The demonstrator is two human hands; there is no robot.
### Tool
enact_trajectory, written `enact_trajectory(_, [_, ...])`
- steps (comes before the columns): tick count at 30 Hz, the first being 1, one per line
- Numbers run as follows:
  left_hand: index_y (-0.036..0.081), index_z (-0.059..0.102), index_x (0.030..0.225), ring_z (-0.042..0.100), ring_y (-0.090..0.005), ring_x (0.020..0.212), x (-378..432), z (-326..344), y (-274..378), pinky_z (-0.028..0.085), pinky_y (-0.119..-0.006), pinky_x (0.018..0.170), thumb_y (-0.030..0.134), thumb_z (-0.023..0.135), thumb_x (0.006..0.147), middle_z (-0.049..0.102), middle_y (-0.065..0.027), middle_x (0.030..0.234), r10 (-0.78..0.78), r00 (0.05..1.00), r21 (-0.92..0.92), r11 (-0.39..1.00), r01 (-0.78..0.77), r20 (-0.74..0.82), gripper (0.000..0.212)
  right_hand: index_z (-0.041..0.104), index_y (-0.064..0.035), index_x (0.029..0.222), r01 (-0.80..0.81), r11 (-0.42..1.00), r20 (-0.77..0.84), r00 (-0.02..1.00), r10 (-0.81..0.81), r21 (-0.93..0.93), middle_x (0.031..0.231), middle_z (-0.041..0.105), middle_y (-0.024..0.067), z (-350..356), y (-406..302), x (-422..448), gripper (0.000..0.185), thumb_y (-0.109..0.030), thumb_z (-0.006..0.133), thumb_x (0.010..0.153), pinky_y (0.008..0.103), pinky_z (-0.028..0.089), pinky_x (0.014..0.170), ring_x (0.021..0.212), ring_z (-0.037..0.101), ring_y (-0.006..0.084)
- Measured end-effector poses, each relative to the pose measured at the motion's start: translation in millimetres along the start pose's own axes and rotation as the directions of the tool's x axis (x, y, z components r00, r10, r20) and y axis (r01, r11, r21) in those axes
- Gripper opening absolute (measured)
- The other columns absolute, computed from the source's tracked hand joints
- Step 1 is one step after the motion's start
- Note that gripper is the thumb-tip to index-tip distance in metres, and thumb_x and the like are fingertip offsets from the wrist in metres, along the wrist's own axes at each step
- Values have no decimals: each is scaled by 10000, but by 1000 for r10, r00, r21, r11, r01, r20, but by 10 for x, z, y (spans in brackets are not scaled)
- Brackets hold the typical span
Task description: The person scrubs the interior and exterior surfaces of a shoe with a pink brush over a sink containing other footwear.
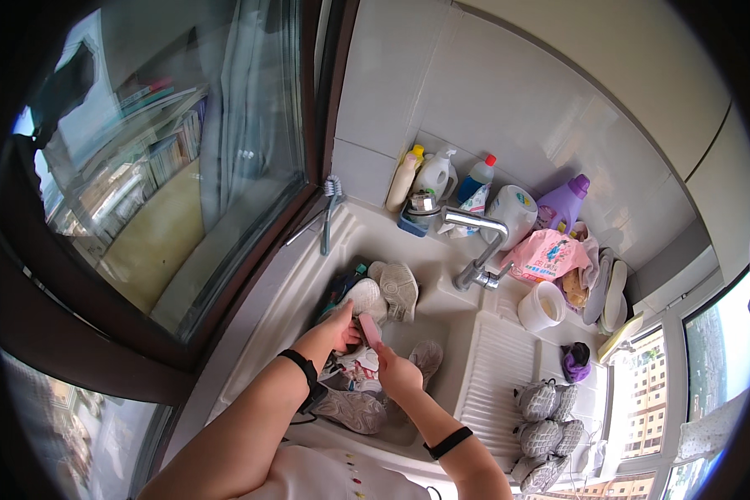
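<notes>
My right hand [400, 375] grips a flat, pink, bar-shaped object [369, 331] over the sink [434, 412]; whether it is a brush or a soap bar I cannot tell. Just left of it, my left hand [345, 330] holds a pale shoe [364, 299], partly hidden by the fingers. Behind that shoe, another shoe [400, 290] leans with its patterned sole showing. Below my hands lie a white shoe with red trim [361, 370] and a shoe sole [351, 410]. One more shoe [426, 357] rests against the basin's right side.
A chrome faucet [478, 265] rises behind the basin. Bottles [434, 178], a pink bag [547, 255] and a white tub [540, 306] line the back ledge. Several grey shoes [540, 431] sit right of the ribbed drainboard [494, 375]. A dish brush [329, 215] lies left, by the brown-framed window [315, 94].
</notes>
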State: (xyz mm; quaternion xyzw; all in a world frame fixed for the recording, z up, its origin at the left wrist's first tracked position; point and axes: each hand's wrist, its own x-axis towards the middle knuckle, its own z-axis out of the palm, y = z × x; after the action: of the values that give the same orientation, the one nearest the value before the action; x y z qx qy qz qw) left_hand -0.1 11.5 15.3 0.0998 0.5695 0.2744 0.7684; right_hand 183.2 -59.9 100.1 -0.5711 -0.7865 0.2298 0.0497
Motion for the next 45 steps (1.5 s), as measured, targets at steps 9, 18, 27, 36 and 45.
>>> enact_trajectory(9, [8,369,1270,395,-312,1179,-540,524,54,190,-540,976,781,291,713,415,-206,1271,90,996,471,879,-74,-10,955,564,-116,1077,-95,987,-100,989,109,130,886,616,173,194,382,484,291,-259,426,865,411,466,697,810,593,332])
enact_trajectory(18, [23,657,728,612,-304,727,-1057,819,51,481,-376,660,365,622,661,627,-151,733,472,817,943,-197,-269,332,350,625,-67,1013,-273,940,331,884,329,-205,1038,593,175,704,1157,479,300,-235,439,848,387,458,812,1008,548,321])
enact_trajectory(27, [50,661,843,572,-228,673,-264,499,-331,461,-354,599,339,670,622,633,-115,791,195,954,959,127,-254,226,363,574,-102,1071,-253,892,82,967,240,374,808,623,138,169,1030,188,272,-196,442,853,343,470,627,723,608,242])
enact_trajectory(36, [47,559,991,497,-146,725,-176,582,-372,344,-262,707,437,338,777,610,-75,855,-116,962,462,887,-12,248,497,510,-51,1069,-84,992,60,995,78,94,862,609,202,409,335,-481,259,-173,418,861,411,464,670,770,596,353])
enact_trajectory(45, [-35,512,1119,540,-259,971,-179,381,-295,368,-324,891,604,342,768,567,-186,1076,-67,987,398,917,3,147,749,526,-50,1087,17,980,64,998,-30,196,899,607,201,197,377,-536,280,-182,421,863,398,463,716,846,591,336])
